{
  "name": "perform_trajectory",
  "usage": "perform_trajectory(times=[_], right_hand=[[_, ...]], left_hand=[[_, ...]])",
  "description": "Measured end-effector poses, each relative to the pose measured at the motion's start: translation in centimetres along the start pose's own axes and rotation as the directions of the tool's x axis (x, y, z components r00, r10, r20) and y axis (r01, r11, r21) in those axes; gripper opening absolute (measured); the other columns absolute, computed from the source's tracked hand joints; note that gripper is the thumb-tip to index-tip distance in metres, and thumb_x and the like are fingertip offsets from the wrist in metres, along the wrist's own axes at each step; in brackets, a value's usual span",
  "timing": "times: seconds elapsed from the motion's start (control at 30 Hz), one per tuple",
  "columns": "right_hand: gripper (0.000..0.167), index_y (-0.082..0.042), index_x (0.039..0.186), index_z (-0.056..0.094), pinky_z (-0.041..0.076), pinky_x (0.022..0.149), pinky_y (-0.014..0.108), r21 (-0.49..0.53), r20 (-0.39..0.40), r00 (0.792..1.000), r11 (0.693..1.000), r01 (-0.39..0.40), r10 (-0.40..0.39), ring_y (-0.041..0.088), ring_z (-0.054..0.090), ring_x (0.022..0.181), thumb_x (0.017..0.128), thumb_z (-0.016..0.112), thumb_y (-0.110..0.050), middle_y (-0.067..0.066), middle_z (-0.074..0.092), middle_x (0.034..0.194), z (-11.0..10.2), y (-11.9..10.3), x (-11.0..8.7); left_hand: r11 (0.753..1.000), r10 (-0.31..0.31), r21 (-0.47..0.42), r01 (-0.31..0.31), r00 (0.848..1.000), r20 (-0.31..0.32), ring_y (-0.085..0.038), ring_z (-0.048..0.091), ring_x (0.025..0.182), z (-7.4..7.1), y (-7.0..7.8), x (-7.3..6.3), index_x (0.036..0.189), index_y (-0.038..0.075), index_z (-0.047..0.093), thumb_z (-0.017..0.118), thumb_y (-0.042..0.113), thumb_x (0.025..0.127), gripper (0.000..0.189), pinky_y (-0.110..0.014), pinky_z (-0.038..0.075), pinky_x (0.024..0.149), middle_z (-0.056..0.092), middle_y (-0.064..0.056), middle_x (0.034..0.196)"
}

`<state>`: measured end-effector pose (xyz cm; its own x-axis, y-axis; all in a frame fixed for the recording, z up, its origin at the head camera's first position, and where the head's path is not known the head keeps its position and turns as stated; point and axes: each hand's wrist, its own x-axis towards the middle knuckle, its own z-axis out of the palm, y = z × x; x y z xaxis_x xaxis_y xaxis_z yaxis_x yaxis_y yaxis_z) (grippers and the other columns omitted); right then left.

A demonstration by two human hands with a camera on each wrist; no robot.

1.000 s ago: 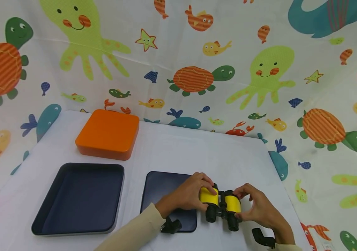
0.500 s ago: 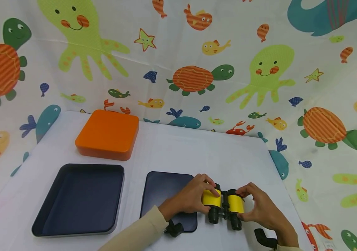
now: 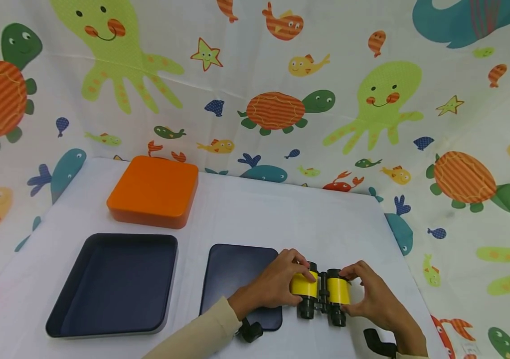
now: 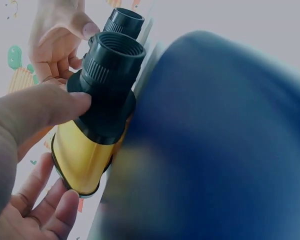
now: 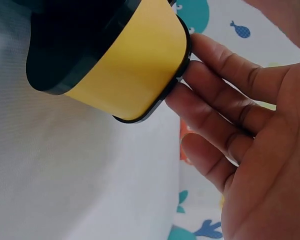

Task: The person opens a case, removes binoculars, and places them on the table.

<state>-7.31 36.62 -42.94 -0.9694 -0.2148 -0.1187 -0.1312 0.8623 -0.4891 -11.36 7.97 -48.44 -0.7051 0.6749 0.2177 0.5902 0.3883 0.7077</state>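
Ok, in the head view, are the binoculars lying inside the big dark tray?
No, the binoculars are toward the right of the white table, apart from the big dark tray at left.

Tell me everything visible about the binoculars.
The binoculars, plastic-looking, have two yellow barrels with black ends, a black bridge between them and ribbed eyepieces. The eyepieces face the near side, the wide ends away. They are right of the small dark tray. The left hand holds the left barrel, the right hand the right one. Whether they rest on the white table is unclear.
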Motion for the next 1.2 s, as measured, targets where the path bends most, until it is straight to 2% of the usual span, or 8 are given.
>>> perform_trajectory(times=[0.17, 0.23, 0.33, 0.5, 0.67, 0.9, 1.1, 1.2], right_hand=[[0.072, -0.019, 0.123, 0.062, 0.055, 0.101, 0.058, -0.009, 0.019, 0.999, 0.999, -0.047, 0.047, 0.024, 0.059, 0.114, 0.065, 0.104, -0.026, 0.001, 0.059, 0.122, 0.0, -0.1, 0.0], [0.073, -0.019, 0.124, 0.062, 0.054, 0.105, 0.059, 0.003, 0.033, 0.996, 0.997, -0.083, 0.083, 0.024, 0.058, 0.116, 0.064, 0.104, -0.028, 0.001, 0.059, 0.124, 0.1, -0.1, 0.0], [0.077, -0.018, 0.126, 0.062, 0.053, 0.106, 0.061, 0.021, 0.034, 0.995, 0.996, -0.091, 0.091, 0.026, 0.058, 0.118, 0.064, 0.104, -0.034, 0.004, 0.058, 0.126, 0.1, -0.1, -0.1], [0.082, -0.018, 0.133, 0.062, 0.053, 0.104, 0.063, 0.016, -0.031, 0.999, 1.000, -0.020, 0.020, 0.028, 0.056, 0.122, 0.066, 0.102, -0.045, 0.004, 0.058, 0.128, 0.1, -0.9, 0.1], [0.088, -0.021, 0.151, 0.055, 0.051, 0.102, 0.072, 0.007, -0.117, 0.991, 0.998, 0.065, -0.064, 0.031, 0.047, 0.131, 0.077, 0.096, -0.042, 0.009, 0.054, 0.139, 0.4, -2.4, 1.0], [0.101, -0.027, 0.167, 0.035, 0.040, 0.109, 0.078, -0.002, -0.228, 0.954, 0.980, 0.199, -0.194, 0.036, 0.033, 0.145, 0.084, 0.092, -0.034, 0.014, 0.038, 0.167, 1.4, -5.3, 3.3], [0.115, -0.032, 0.171, 0.020, 0.039, 0.112, 0.075, -0.006, -0.245, 0.938, 0.967, 0.253, -0.247, 0.034, 0.026, 0.152, 0.082, 0.091, -0.041, 0.007, 0.023, 0.177, 2.1, -8.3, 5.2], [0.121, -0.035, 0.171, 0.015, 0.039, 0.112, 0.075, 0.031, -0.244, 0.928, 0.954, 0.298, -0.282, 0.033, 0.026, 0.154, 0.079, 0.093, -0.038, 0.001, 0.018, 0.179, 2.6, -9.8, 6.4]], left_hand=[[0.999, -0.025, 0.043, 0.024, 1.000, 0.005, -0.015, 0.049, 0.125, -0.5, 0.4, -0.5, 0.124, 0.028, 0.077, 0.091, 0.030, 0.086, 0.041, -0.022, 0.052, 0.099, 0.056, 0.002, 0.136], [0.998, -0.038, 0.052, 0.037, 0.999, 0.019, -0.015, 0.049, 0.126, -0.9, 0.5, -0.9, 0.128, 0.029, 0.076, 0.089, 0.034, 0.088, 0.043, -0.024, 0.052, 0.100, 0.056, 0.002, 0.137], [0.997, -0.052, 0.065, 0.050, 0.998, 0.031, -0.015, 0.048, 0.128, -1.5, 0.7, -1.5, 0.136, 0.031, 0.071, 0.085, 0.040, 0.091, 0.048, -0.026, 0.052, 0.101, 0.054, 0.003, 0.140], [0.996, -0.073, 0.053, 0.073, 0.997, 0.004, -0.018, 0.049, 0.130, -3.0, 1.4, -2.7, 0.146, 0.033, 0.063, 0.078, 0.042, 0.096, 0.053, -0.033, 0.053, 0.102, 0.052, 0.002, 0.144], [0.993, -0.061, 0.098, 0.070, 0.994, -0.092, -0.025, 0.048, 0.137, -4.9, 1.9, -3.6, 0.155, 0.030, 0.054, 0.071, 0.043, 0.101, 0.059, -0.044, 0.051, 0.108, 0.051, -0.003, 0.149], [0.977, -0.063, 0.178, 0.116, 0.958, -0.281, -0.029, 0.041, 0.144, -8.0, 1.7, -4.5, 0.159, 0.023, 0.049, 0.063, 0.050, 0.105, 0.062, -0.053, 0.044, 0.115, 0.048, -0.009, 0.156], [0.960, -0.054, 0.236, 0.148, 0.929, -0.366, -0.034, 0.031, 0.152, -10.2, 1.3, -5.6, 0.164, 0.024, 0.041, 0.054, 0.053, 0.108, 0.065, -0.056, 0.038, 0.115, 0.035, -0.014, 0.168], [0.947, -0.066, 0.263, 0.183, 0.915, -0.399, -0.035, 0.026, 0.156, -11.2, 1.1, -6.2, 0.167, 0.025, 0.035, 0.052, 0.054, 0.108, 0.068, -0.057, 0.036, 0.114, 0.025, -0.013, 0.174]])
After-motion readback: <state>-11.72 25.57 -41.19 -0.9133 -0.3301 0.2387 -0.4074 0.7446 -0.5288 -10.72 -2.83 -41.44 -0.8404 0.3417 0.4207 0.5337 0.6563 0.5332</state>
